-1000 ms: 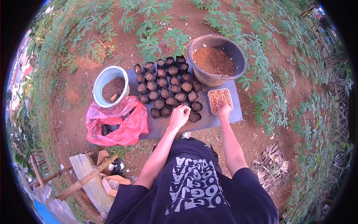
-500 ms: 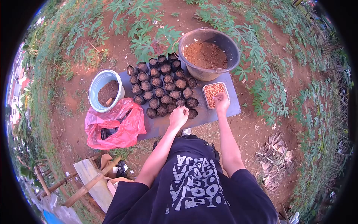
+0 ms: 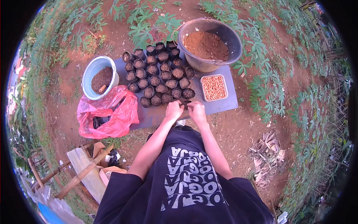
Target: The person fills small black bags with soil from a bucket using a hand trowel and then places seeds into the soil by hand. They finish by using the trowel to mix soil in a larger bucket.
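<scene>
Several small black seedling bags (image 3: 163,87) filled with dark soil stand in close rows on a grey table. At the front of the rows, both hands meet around one bag (image 3: 186,104). My left hand (image 3: 174,110) is closed at that bag's left side, its fingertips curled in. From the right, my right hand (image 3: 197,111) reaches the same bag with fingers pinched together; whatever they hold is too small to see. To the right sits a clear square tub (image 3: 201,89) of orange seeds (image 3: 214,87) that look like corn kernels.
A large dark bucket (image 3: 235,61) of reddish soil stands at the table's back right. On the left are a light blue pail (image 3: 87,79) with dark soil and a pink plastic bag (image 3: 117,121). Leafy plants (image 3: 257,52) grow around; bamboo poles (image 3: 84,182) lie lower left.
My right hand has left the seed tub and moved left to the front bag, beside my left hand. The left hand stays near the front row. The view has shifted slightly.
</scene>
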